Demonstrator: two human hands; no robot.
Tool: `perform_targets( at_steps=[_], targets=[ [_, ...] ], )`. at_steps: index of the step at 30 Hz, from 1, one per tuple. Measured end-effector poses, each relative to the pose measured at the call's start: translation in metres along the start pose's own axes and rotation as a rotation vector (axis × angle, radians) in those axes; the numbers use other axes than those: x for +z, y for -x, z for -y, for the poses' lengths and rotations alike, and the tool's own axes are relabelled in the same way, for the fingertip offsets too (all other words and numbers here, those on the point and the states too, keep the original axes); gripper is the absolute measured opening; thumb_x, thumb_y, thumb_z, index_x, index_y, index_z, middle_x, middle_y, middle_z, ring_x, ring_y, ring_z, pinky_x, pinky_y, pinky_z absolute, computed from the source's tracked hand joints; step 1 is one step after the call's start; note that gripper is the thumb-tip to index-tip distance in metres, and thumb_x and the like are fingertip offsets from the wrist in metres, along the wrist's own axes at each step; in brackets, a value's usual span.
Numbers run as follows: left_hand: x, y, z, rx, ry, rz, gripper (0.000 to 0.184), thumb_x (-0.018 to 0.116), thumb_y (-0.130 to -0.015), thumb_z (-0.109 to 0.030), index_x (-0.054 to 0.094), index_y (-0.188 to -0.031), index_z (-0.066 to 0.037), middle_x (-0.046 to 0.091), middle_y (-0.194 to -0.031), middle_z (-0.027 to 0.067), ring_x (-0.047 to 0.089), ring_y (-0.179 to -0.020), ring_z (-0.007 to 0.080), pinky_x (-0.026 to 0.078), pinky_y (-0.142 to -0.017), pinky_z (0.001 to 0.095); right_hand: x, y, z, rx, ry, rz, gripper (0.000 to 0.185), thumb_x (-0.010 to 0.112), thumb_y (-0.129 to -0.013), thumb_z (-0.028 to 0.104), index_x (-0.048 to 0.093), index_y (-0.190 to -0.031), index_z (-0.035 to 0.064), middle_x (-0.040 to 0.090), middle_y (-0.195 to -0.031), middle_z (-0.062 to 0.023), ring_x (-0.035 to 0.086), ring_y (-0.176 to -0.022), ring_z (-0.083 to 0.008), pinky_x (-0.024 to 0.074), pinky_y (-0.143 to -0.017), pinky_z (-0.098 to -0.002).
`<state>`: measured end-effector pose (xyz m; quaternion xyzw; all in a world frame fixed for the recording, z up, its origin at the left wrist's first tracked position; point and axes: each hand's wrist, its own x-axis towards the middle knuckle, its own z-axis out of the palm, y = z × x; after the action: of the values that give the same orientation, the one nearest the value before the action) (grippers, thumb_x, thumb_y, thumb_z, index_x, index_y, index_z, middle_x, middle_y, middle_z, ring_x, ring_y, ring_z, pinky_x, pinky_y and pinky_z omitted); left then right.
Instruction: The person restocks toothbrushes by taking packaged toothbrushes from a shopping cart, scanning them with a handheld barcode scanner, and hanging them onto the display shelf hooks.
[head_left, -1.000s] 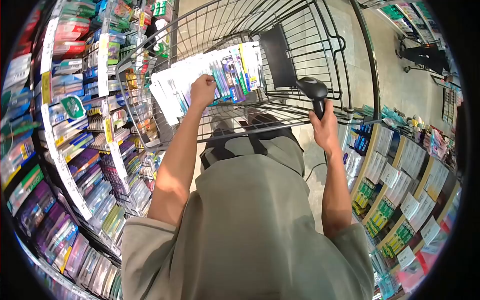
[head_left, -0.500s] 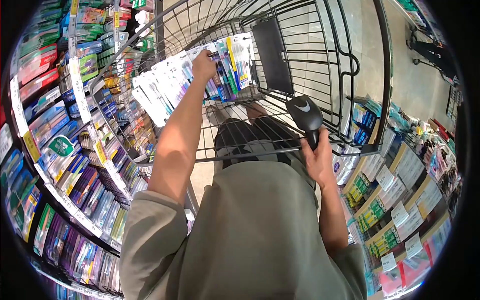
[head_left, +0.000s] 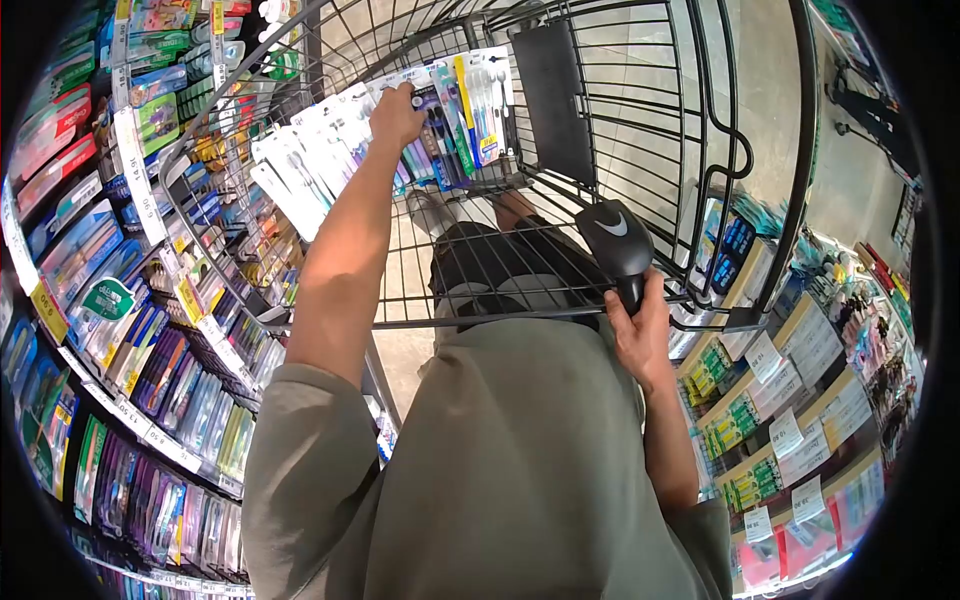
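In the head view, a row of blister-packed toothbrushes (head_left: 315,160) leans, overlapping, in the seat end of a black wire shopping cart (head_left: 640,110). My left hand (head_left: 397,117) reaches over the cart's near rail, its fingers curled on the upper edge of a toothbrush pack in the middle of the row. Right of it stand packs with dark, green and yellow cards. My right hand (head_left: 645,330) is wrapped round the handle of a black barcode scanner (head_left: 615,240), whose head tilts up over the cart's near right corner.
Shelves of hanging toothbrush packs (head_left: 170,390) with price strips line the left, close to the cart. On the right, a display with green-and-yellow boxes (head_left: 735,425) and white price tags stands near my right arm. Tiled floor (head_left: 850,190) shows beyond the cart.
My left hand has shifted slightly left along the row, uncovering more of the dark pack beside it. My right hand still holds the scanner. The whole view has shifted a little.
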<state>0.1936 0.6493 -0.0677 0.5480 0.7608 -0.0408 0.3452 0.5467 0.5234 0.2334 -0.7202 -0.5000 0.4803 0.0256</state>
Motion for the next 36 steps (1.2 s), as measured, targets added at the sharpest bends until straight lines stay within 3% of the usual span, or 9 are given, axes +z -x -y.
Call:
perform_targets(
  at_steps=[13, 15, 16, 18, 29, 32, 36],
  targets=[
    [0.001, -0.008, -0.001, 0.020, -0.014, -0.001, 0.053, 0.079, -0.075, -0.029, 0.058, -0.121, -0.012, 0.055, -0.116, 0.0148, 0.061, -0.107, 0.0364, 0.051, -0.091, 0.0451, 0.002, -0.001, 0.005, 0.015, 0.033, -0.016, 0.044, 0.064, -0.094, 0.018, 0.043, -0.126, -0.0039, 0.063, -0.098, -0.0240, 0.064, -0.089, -0.0359, 0.0502, -0.080, -0.0403],
    [0.000, -0.007, -0.003, 0.027, -0.015, 0.023, 0.054, 0.079, -0.076, -0.029, 0.057, -0.122, -0.013, 0.053, -0.120, 0.0144, 0.061, -0.108, 0.0362, 0.052, -0.090, 0.0459, 0.005, -0.001, 0.001, -0.055, 0.008, -0.073, 0.040, 0.066, -0.092, 0.017, 0.044, -0.121, -0.0010, 0.051, -0.083, -0.0066, 0.048, -0.074, -0.0160, 0.0443, -0.068, -0.0307],
    [-0.002, -0.007, -0.005, 0.035, -0.018, 0.046, 0.055, 0.079, -0.076, -0.029, 0.055, -0.124, -0.013, 0.050, -0.124, 0.0141, 0.061, -0.109, 0.0361, 0.052, -0.089, 0.0468, 0.004, -0.001, 0.002, -0.056, 0.008, -0.073, 0.040, 0.066, -0.092, 0.017, 0.044, -0.121, -0.0010, 0.051, -0.083, -0.0066, 0.048, -0.074, -0.0160, 0.0443, -0.068, -0.0307],
    [-0.005, -0.002, -0.010, 0.030, -0.023, 0.054, 0.057, 0.080, -0.074, -0.029, 0.056, -0.123, -0.013, 0.050, -0.123, 0.0140, 0.061, -0.108, 0.0359, 0.052, -0.090, 0.0459, 0.002, -0.001, 0.006, -0.002, 0.028, -0.020, 0.045, 0.064, -0.094, 0.018, 0.043, -0.126, -0.0040, 0.063, -0.097, -0.0231, 0.064, -0.088, -0.0326, 0.0502, -0.079, -0.0393],
    [0.004, 0.009, -0.013, 0.012, -0.095, 0.065, 0.059, 0.085, -0.069, -0.030, 0.056, -0.114, -0.006, 0.048, -0.122, 0.0142, 0.061, -0.107, 0.0354, 0.053, -0.088, 0.0450, -0.001, -0.003, 0.009, 0.051, 0.018, 0.022, 0.047, 0.065, -0.094, 0.019, 0.042, -0.128, -0.0041, 0.062, -0.100, -0.0211, 0.062, -0.089, -0.0294, 0.0495, -0.081, -0.0382],
    [-0.001, 0.020, -0.018, 0.019, -0.094, 0.013, 0.058, 0.086, -0.068, -0.029, 0.057, -0.112, -0.006, 0.056, -0.117, 0.0157, 0.062, -0.106, 0.0360, 0.052, -0.088, 0.0456, -0.001, -0.003, 0.008, 0.040, 0.017, 0.021, 0.047, 0.065, -0.094, 0.019, 0.042, -0.128, -0.0039, 0.063, -0.100, -0.0217, 0.063, -0.090, -0.0306, 0.0496, -0.081, -0.0386],
    [-0.013, 0.044, -0.021, -0.035, -0.031, 0.113, 0.057, 0.085, -0.067, -0.028, 0.059, -0.115, -0.008, 0.066, -0.107, 0.0161, 0.064, -0.105, 0.0355, 0.053, -0.087, 0.0465, -0.002, -0.003, 0.010, 0.061, 0.026, 0.032, 0.046, 0.064, -0.094, 0.017, 0.041, -0.128, -0.0034, 0.064, -0.101, -0.0226, 0.064, -0.091, -0.0321, 0.0497, -0.082, -0.0393]
  ],
)
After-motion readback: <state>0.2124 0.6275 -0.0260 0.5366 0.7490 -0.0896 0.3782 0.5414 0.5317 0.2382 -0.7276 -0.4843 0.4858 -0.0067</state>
